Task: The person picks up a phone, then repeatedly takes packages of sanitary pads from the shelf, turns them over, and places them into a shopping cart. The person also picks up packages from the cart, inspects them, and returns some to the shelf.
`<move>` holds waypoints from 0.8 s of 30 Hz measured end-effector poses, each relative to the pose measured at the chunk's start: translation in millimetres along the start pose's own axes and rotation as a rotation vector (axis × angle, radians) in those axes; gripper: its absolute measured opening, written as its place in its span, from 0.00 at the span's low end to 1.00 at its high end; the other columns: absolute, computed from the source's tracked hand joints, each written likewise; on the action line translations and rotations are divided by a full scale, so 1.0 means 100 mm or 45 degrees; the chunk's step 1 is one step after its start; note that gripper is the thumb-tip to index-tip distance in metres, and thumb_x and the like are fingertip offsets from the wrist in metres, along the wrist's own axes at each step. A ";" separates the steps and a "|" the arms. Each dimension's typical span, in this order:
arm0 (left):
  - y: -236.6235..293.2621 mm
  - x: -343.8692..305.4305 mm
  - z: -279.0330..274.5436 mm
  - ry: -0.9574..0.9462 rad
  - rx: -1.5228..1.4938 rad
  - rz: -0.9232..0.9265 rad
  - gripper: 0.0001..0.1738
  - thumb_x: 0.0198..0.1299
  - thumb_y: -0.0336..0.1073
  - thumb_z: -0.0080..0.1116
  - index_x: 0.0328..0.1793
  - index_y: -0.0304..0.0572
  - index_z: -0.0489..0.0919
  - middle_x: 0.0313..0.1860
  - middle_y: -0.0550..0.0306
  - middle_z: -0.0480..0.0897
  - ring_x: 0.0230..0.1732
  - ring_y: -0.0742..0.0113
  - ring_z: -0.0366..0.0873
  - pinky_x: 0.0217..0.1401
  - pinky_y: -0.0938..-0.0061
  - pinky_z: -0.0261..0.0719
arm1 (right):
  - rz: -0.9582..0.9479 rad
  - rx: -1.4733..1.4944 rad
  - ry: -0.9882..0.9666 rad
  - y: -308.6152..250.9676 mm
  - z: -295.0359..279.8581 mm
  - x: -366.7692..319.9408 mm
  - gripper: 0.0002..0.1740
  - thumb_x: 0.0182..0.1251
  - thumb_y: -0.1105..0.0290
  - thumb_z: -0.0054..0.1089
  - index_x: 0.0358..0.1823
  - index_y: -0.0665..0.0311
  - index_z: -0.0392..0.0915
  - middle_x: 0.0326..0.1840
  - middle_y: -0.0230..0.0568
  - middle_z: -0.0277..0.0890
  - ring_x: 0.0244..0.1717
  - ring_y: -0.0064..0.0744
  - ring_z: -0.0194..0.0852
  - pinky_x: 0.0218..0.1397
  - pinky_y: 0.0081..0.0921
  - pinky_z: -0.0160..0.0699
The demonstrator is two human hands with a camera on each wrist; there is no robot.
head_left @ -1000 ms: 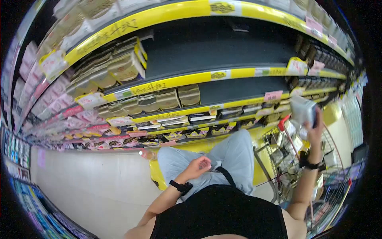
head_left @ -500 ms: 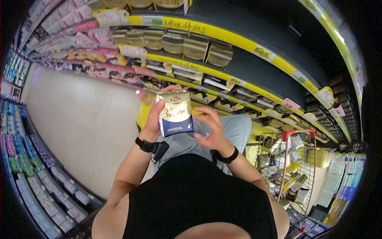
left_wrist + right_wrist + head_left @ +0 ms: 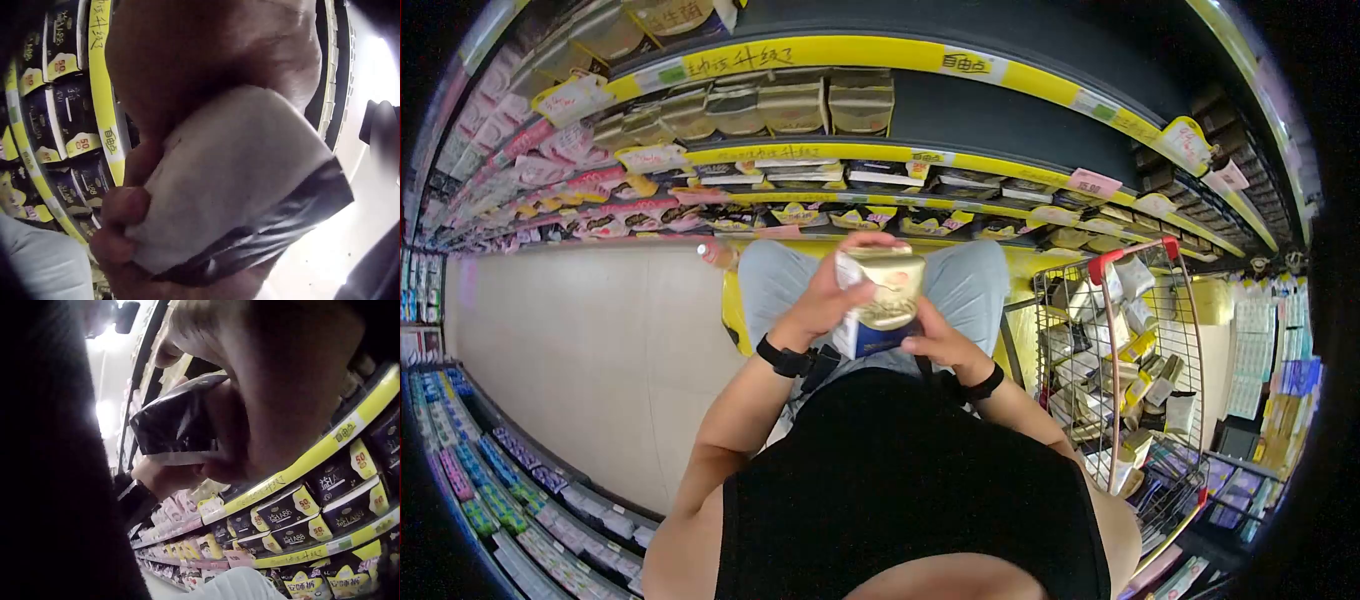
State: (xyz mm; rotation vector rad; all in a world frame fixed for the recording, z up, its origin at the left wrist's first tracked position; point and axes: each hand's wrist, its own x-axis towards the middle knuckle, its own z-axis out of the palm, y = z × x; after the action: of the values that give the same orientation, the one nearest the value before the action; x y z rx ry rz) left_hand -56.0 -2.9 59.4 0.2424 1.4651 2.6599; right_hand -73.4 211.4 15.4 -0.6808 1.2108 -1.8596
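- Gripping, both of them: the left hand (image 3: 825, 300) has its thumb across the front and fingers curled round the side of a gold, white and navy block-shaped soft-wrapped pack (image 3: 895, 295). The right hand (image 3: 945, 340) pinches its lower right corner.
- Pack's up off everything, held over the lap between two knees in pale blue-grey trousers (image 3: 775, 285). Wrapper looks slick, so imo if one hand lets go before the other has it properly, it drops between the legs.
- Squeezing too hard could crease it too; that film looks thin in the left wrist view.
- Just beside the left knee there's a pinkish bottle with a white cap (image 3: 720, 257). A careless knee could knock it over.
- Off to the right, a wire shopping cart with red plastic corners (image 3: 1100, 268) holds a jumbled heap of gold, white and yellow packs (image 3: 1135, 375). Tossing more on carelessly might make it slide, I reckon.
- Further out, dark shelving with yellow edge strips (image 3: 850, 55) carries a row of gold-fronted packs (image 3: 792, 108). Leaning forward with full hands might bump those.
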 end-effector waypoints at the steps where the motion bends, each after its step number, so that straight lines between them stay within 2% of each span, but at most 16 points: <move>1: -0.03 0.05 0.02 -0.074 0.114 -0.029 0.37 0.57 0.42 0.70 0.69 0.39 0.66 0.64 0.49 0.76 0.64 0.61 0.75 0.69 0.66 0.71 | 0.005 0.035 0.040 0.03 -0.08 -0.04 0.48 0.67 0.64 0.65 0.80 0.67 0.44 0.77 0.42 0.55 0.77 0.33 0.49 0.80 0.35 0.47; 2: -0.04 0.09 0.05 -0.081 0.140 -0.022 0.35 0.58 0.40 0.70 0.68 0.39 0.67 0.64 0.51 0.75 0.64 0.65 0.73 0.68 0.68 0.70 | 0.009 0.071 0.075 0.07 -0.15 -0.07 0.47 0.68 0.62 0.64 0.79 0.68 0.45 0.77 0.42 0.55 0.77 0.33 0.50 0.80 0.34 0.47; 4: -0.11 0.15 0.10 -0.007 0.296 0.008 0.36 0.58 0.42 0.70 0.68 0.38 0.67 0.66 0.50 0.74 0.67 0.63 0.71 0.71 0.66 0.68 | 0.036 0.109 0.212 0.25 -0.26 -0.06 0.44 0.70 0.58 0.60 0.78 0.68 0.47 0.75 0.42 0.58 0.75 0.32 0.53 0.78 0.33 0.51; 7: -0.12 0.12 0.13 0.044 0.440 0.012 0.36 0.59 0.39 0.69 0.70 0.39 0.65 0.67 0.50 0.72 0.69 0.62 0.68 0.73 0.66 0.65 | 0.109 0.143 0.447 0.21 -0.31 -0.03 0.42 0.71 0.59 0.60 0.78 0.68 0.49 0.72 0.42 0.62 0.72 0.31 0.58 0.76 0.31 0.55; 8: -0.15 0.07 0.11 0.080 0.474 -0.001 0.36 0.59 0.39 0.69 0.70 0.39 0.64 0.66 0.50 0.72 0.69 0.62 0.68 0.73 0.66 0.65 | 0.122 0.091 0.457 0.19 -0.36 -0.02 0.41 0.68 0.62 0.64 0.76 0.68 0.52 0.69 0.40 0.66 0.70 0.30 0.61 0.73 0.30 0.60; 10: -0.23 -0.05 0.03 0.125 0.512 -0.022 0.37 0.60 0.38 0.68 0.72 0.41 0.62 0.65 0.51 0.71 0.68 0.62 0.69 0.72 0.67 0.66 | 0.076 -0.095 0.353 -0.01 -0.35 0.00 0.42 0.65 0.66 0.68 0.74 0.68 0.54 0.67 0.40 0.67 0.69 0.29 0.61 0.72 0.31 0.61; 12: -0.29 -0.16 -0.06 0.191 0.548 -0.073 0.36 0.61 0.38 0.68 0.72 0.41 0.62 0.64 0.52 0.72 0.66 0.63 0.70 0.70 0.67 0.67 | 0.032 -0.220 0.279 -0.21 -0.31 0.09 0.44 0.57 0.71 0.74 0.72 0.67 0.56 0.66 0.39 0.68 0.68 0.28 0.62 0.70 0.32 0.64; 13: -0.30 -0.21 -0.09 0.221 0.566 -0.098 0.36 0.61 0.38 0.67 0.71 0.41 0.62 0.64 0.52 0.72 0.64 0.63 0.71 0.70 0.67 0.67 | -0.011 -0.306 0.297 -0.25 -0.32 0.14 0.45 0.57 0.71 0.74 0.73 0.66 0.56 0.66 0.40 0.68 0.68 0.29 0.63 0.70 0.32 0.64; 14: -0.29 -0.26 -0.10 0.254 0.674 -0.090 0.29 0.65 0.36 0.63 0.68 0.41 0.64 0.62 0.52 0.73 0.60 0.65 0.73 0.65 0.67 0.71 | -0.057 -0.391 0.316 -0.30 -0.36 0.18 0.45 0.57 0.71 0.75 0.73 0.66 0.56 0.66 0.40 0.68 0.68 0.29 0.63 0.70 0.32 0.64; 17: -0.54 -0.43 -0.35 0.405 0.461 -0.197 0.21 0.70 0.35 0.57 0.64 0.40 0.66 0.59 0.51 0.75 0.55 0.68 0.75 0.59 0.70 0.73 | -0.156 -0.691 0.425 -0.44 -0.72 0.33 0.44 0.56 0.69 0.75 0.72 0.66 0.59 0.66 0.41 0.69 0.66 0.31 0.66 0.69 0.32 0.66; 18: -0.57 -0.47 -0.37 0.453 0.493 -0.108 0.18 0.70 0.40 0.58 0.60 0.42 0.69 0.46 0.60 0.77 0.44 0.73 0.76 0.50 0.76 0.75 | -0.188 -0.732 0.494 -0.53 -0.86 0.40 0.43 0.56 0.69 0.75 0.71 0.66 0.60 0.64 0.41 0.71 0.64 0.31 0.68 0.68 0.32 0.68; 21: -0.44 -0.56 -0.39 0.436 0.438 -0.187 0.16 0.69 0.39 0.58 0.57 0.41 0.71 0.45 0.60 0.77 0.43 0.73 0.76 0.48 0.76 0.74 | -0.250 -0.842 0.663 -0.79 -1.36 0.65 0.40 0.57 0.68 0.75 0.68 0.67 0.63 0.60 0.42 0.75 0.60 0.32 0.72 0.65 0.31 0.71; 22: -0.46 -0.57 -0.43 0.422 0.474 -0.170 0.16 0.69 0.39 0.59 0.57 0.41 0.71 0.45 0.59 0.77 0.42 0.73 0.75 0.48 0.76 0.74 | -0.327 -0.851 0.682 -0.99 -1.31 0.75 0.37 0.58 0.67 0.75 0.66 0.67 0.65 0.59 0.42 0.75 0.59 0.32 0.73 0.64 0.31 0.72; 24: -0.51 -0.60 -0.52 0.418 0.555 -0.136 0.15 0.69 0.38 0.59 0.56 0.41 0.71 0.44 0.59 0.77 0.42 0.74 0.74 0.47 0.76 0.74 | -0.408 -1.011 0.823 -1.06 -1.73 0.95 0.35 0.58 0.67 0.75 0.65 0.67 0.66 0.58 0.44 0.75 0.58 0.32 0.74 0.62 0.32 0.73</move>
State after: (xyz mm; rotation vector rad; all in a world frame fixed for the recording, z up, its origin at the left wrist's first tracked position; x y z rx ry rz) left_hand -5.8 -28.0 -16.8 -0.2517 2.0830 2.3474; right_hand -293.5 239.6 45.0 -0.7276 2.4504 -1.8886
